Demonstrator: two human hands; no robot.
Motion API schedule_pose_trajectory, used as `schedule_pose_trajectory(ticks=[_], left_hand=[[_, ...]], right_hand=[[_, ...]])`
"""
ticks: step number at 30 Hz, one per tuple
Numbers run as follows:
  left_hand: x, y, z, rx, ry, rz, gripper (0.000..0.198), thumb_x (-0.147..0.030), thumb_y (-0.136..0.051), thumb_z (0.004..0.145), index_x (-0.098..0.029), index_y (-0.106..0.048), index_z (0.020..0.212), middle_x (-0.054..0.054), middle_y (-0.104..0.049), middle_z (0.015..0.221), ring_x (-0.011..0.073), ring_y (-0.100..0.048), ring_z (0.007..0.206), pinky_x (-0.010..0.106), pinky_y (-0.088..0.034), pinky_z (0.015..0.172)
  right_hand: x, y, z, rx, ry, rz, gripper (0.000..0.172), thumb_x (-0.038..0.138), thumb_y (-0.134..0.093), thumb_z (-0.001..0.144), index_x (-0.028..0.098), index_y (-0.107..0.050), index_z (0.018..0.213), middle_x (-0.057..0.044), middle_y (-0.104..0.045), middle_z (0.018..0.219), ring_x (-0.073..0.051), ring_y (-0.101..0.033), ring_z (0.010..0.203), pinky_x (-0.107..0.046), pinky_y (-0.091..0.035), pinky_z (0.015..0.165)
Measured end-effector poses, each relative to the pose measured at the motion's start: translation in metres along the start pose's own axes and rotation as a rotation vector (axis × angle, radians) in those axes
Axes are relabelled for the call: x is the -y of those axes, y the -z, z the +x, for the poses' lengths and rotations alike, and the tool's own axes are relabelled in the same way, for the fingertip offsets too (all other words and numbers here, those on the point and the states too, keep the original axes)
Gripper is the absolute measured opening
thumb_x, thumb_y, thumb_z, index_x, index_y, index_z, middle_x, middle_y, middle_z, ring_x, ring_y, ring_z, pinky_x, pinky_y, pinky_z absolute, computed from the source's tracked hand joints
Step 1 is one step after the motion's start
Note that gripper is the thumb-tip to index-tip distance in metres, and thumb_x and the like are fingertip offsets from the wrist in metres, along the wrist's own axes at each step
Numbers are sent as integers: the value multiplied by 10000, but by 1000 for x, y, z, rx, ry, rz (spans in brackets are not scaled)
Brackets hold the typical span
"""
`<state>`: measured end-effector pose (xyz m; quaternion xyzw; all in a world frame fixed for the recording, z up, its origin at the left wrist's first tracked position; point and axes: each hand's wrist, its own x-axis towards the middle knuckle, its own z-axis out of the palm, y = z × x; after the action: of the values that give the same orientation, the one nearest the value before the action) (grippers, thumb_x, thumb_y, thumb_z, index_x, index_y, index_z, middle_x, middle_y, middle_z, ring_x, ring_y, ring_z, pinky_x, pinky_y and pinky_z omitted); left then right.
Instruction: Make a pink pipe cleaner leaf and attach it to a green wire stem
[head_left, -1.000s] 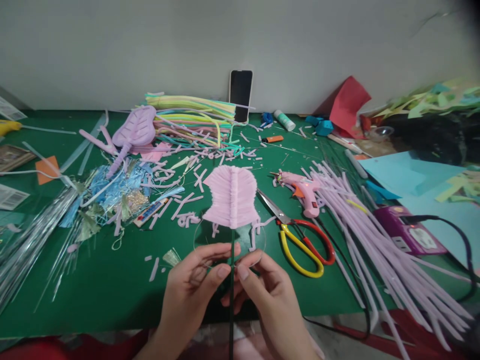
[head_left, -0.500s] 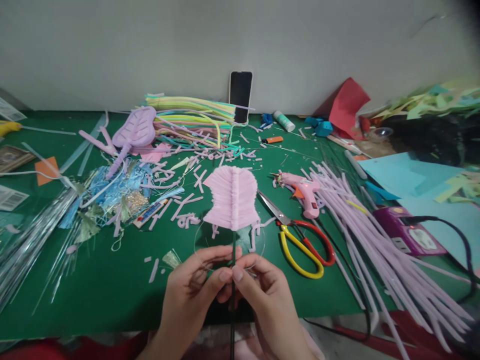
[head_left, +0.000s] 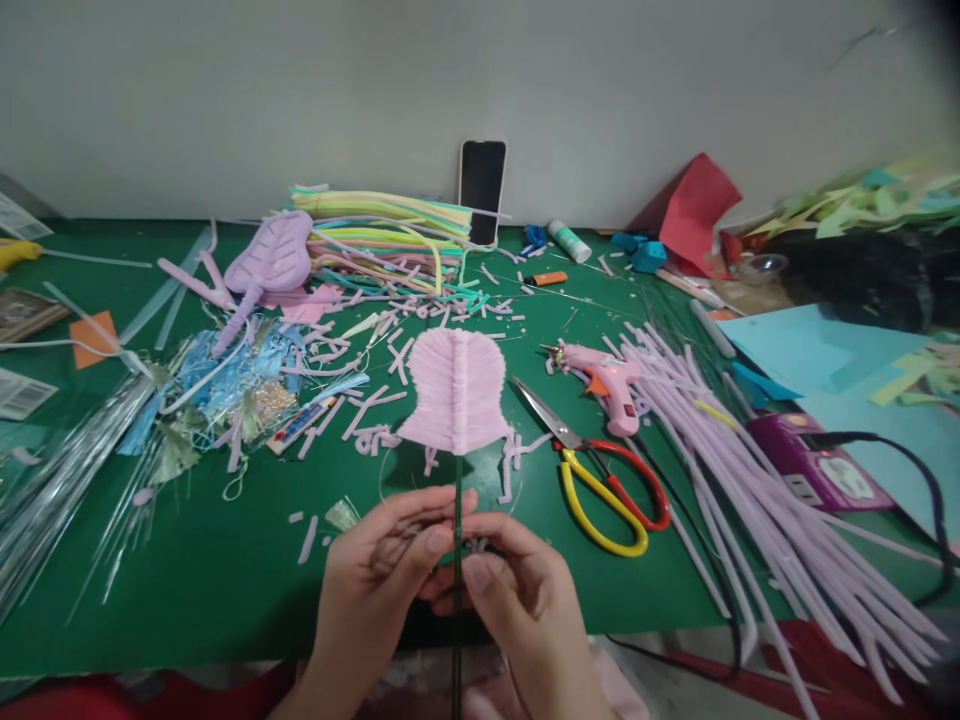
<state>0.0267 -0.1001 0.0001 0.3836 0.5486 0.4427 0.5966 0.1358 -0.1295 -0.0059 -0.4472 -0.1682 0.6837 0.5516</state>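
A fuzzy pink leaf-like piece stands upright on a thin dark green stem in front of me. My left hand pinches the stem below the piece from the left. Close beside it, my right hand has its fingers curled at the same stem, thumb near it. Scissors with one red and one yellow handle lie partly open right of the piece. Further right rests a pink glue gun.
Purple stems fan across the right side beside a purple box. A phone leans on the wall. Coloured stems, a lilac leaf shape, blue tassels and many cut scraps lie left and behind.
The pink piece and its stem have shifted slightly left. My right thumb has moved down a little and the thumbs are further apart.
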Motion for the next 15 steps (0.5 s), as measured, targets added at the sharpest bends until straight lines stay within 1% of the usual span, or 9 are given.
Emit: schedule_pose_trajectory(ticks=[2, 5, 8, 11, 13, 15], left_hand=[[0, 1, 1, 11, 15, -16, 216, -359, -740, 746, -210, -742, 903, 87, -779, 947, 196, -734, 741, 189, -560, 527], [1, 2, 1, 5, 11, -53, 234, -362, -750, 738, -199, -740, 905, 90, -779, 916, 195, -725, 751, 199, -567, 563], [3, 4, 0, 31, 12, -65, 253, -359, -757, 738, -185, -741, 921, 87, -776, 895, 151, -687, 640, 191, -553, 541], [3, 5, 0, 90, 7, -84, 251, -358, -748, 754, -183, -740, 935, 68, -772, 824, 122, -651, 577, 187, -546, 547], [1, 5, 2, 107, 6, -130, 262, -385, -725, 775, -183, -738, 942, 70, -772, 834, 134, -670, 619, 202, -560, 600], [-4, 4, 6, 120, 44, -188, 291, -416, -711, 781, -176, -734, 946, 88, -773, 893, 165, -701, 708, 221, -572, 643]], right_hand=[[-1, 1, 1, -2, 6, -9, 309, 406, -788, 720, 175, -650, 871, -4, -694, 623, -115, -657, 558, -216, -535, 578], [-4, 4, 5, 17, 22, -5, 269, 403, -761, 751, 174, -643, 827, -6, -697, 642, -116, -650, 559, -216, -529, 552], [-8, 7, 11, 30, 51, -13, 238, 382, -738, 781, 169, -633, 762, -14, -704, 632, -108, -641, 559, -197, -510, 542], [-9, 7, 13, 13, 101, -17, 225, 348, -749, 776, 169, -628, 715, -15, -706, 623, -103, -637, 572, -184, -497, 556], [-8, 5, 13, 0, 120, -28, 216, 333, -758, 768, 169, -634, 701, -8, -697, 599, -95, -625, 564, -180, -493, 565], [-5, 2, 12, -21, 117, -39, 215, 325, -771, 754, 167, -639, 688, -1, -687, 576, -85, -607, 548, -174, -484, 563]])
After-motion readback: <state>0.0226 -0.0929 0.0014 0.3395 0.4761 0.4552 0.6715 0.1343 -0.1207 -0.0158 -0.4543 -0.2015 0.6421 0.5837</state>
